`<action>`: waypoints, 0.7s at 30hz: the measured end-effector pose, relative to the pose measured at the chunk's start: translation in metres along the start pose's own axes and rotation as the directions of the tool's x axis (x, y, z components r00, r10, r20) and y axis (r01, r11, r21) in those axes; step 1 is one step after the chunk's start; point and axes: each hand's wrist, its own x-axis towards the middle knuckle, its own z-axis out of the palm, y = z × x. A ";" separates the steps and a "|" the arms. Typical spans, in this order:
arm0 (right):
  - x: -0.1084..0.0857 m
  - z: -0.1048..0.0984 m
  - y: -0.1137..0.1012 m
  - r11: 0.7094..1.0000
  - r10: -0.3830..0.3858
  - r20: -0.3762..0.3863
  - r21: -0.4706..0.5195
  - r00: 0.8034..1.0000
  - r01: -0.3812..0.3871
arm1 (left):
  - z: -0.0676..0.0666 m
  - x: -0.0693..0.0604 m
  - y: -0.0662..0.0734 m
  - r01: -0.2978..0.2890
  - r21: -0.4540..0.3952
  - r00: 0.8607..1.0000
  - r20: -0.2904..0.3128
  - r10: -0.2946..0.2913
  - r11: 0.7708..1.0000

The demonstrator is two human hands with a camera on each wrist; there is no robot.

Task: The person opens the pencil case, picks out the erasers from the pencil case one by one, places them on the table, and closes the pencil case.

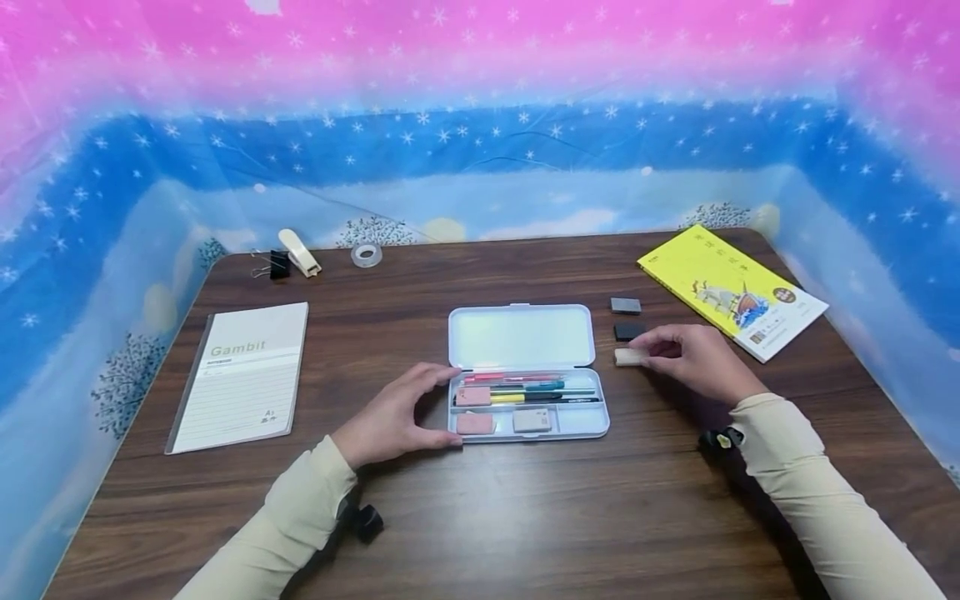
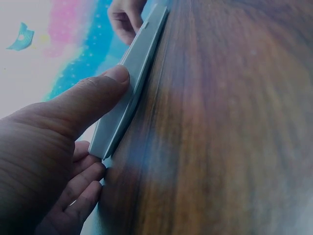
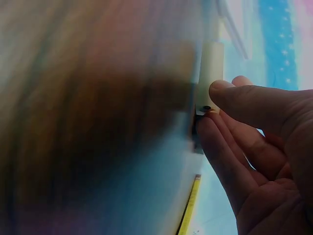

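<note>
Pinching the pale eraser [image 1: 627, 357], right of the open pencil case [image 1: 521, 337].
Head view: right hand [image 1: 693, 362] holds the eraser between thumb and fingers; left hand [image 1: 401, 412] grips the case's left end. Step judged: picking up; next move likely calls for a clean lift off the wood-grained table [image 1: 487, 517]. Left wrist view: thumb against a smooth, plastic-looking wall. Right wrist view: oblong, matte-looking block; whether it touches the table cannot be told.
</note>
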 end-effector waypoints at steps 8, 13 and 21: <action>0.008 0.006 0.002 1.000 -0.019 0.013 -0.018 1.000 0.019 | -0.004 -0.007 -0.002 0.020 -0.015 1.000 -0.008 -0.020 1.000; 0.010 0.005 -0.005 1.000 -0.021 0.026 -0.023 0.999 0.022 | -0.005 -0.009 -0.002 0.018 -0.006 1.000 -0.016 -0.018 1.000; 0.003 0.014 -0.044 0.991 -0.124 -0.053 -0.049 0.991 0.121 | -0.001 -0.003 0.001 -0.004 -0.013 1.000 0.013 0.005 1.000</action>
